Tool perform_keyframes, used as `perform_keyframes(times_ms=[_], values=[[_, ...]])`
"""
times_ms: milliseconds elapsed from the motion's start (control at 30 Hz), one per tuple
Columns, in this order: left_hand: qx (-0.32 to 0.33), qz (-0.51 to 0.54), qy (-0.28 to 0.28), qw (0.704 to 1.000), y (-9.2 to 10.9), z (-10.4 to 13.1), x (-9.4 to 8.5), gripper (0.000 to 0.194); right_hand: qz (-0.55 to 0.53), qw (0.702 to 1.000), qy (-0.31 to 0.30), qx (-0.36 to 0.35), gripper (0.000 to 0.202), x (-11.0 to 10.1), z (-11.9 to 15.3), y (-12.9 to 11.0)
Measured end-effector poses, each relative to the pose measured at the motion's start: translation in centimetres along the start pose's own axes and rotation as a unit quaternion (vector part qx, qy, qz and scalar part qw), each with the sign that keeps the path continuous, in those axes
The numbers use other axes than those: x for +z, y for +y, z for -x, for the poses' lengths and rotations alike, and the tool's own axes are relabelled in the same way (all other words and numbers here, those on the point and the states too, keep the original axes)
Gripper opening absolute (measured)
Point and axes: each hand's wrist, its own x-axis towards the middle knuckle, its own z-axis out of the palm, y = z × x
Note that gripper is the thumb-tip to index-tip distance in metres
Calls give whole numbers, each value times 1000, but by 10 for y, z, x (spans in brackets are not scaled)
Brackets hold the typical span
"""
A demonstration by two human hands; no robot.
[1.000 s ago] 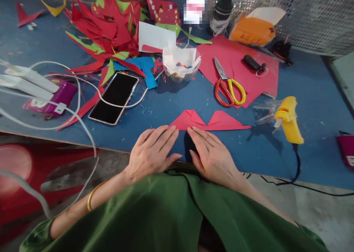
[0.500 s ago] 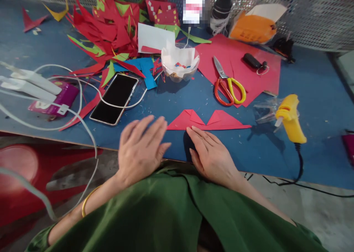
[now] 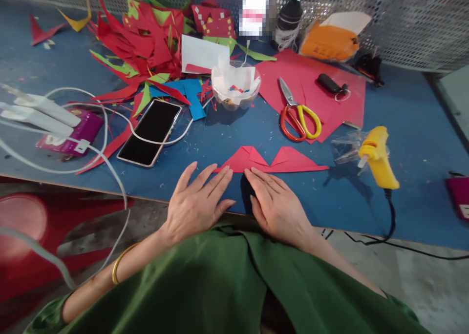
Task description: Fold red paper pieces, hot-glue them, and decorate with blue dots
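Observation:
A folded piece of red paper (image 3: pixel 289 160) lies flat on the blue table, with two peaks along its far side and a straight near edge. My left hand (image 3: pixel 201 197) is palm down, fingers outstretched, its fingertips at the paper's left end. My right hand (image 3: pixel 276 202) also lies palm down, its fingertips touching the near edge around the middle. Neither hand grasps anything. Beyond the paper, scissors (image 3: pixel 293 112) with one red and one yellow handle rest partly on red paper sheets (image 3: pixel 344 112).
A black-screened phone (image 3: pixel 150 133) and white cables lie left, near a purple packet (image 3: pixel 90 131). Paper scraps (image 3: pixel 146 46) are heaped behind. A clear bowl (image 3: pixel 234 99) stands mid-table. At right are a yellow glue gun (image 3: pixel 379 158), a key fob (image 3: pixel 328 83) and an orange packet (image 3: pixel 330 41).
My left hand has moved right and come down onto the paper's left end. My right hand stays at the paper's near edge. The view has shifted slightly.

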Motion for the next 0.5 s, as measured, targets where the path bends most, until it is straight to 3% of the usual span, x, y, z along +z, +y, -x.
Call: perform_keyframes(times_ms=[133,300,500], values=[[-17,2,3,1000,-2,2,-2,50,-3,1000,2,1,47,0,0,0],[-123,44,60,990,-5,-13,-6,22,-4,1000,5,3,46,1,1,0],[-196,90,-1,977,-8,-47,-6,10,-3,1000,1,2,44,2,0,0]])
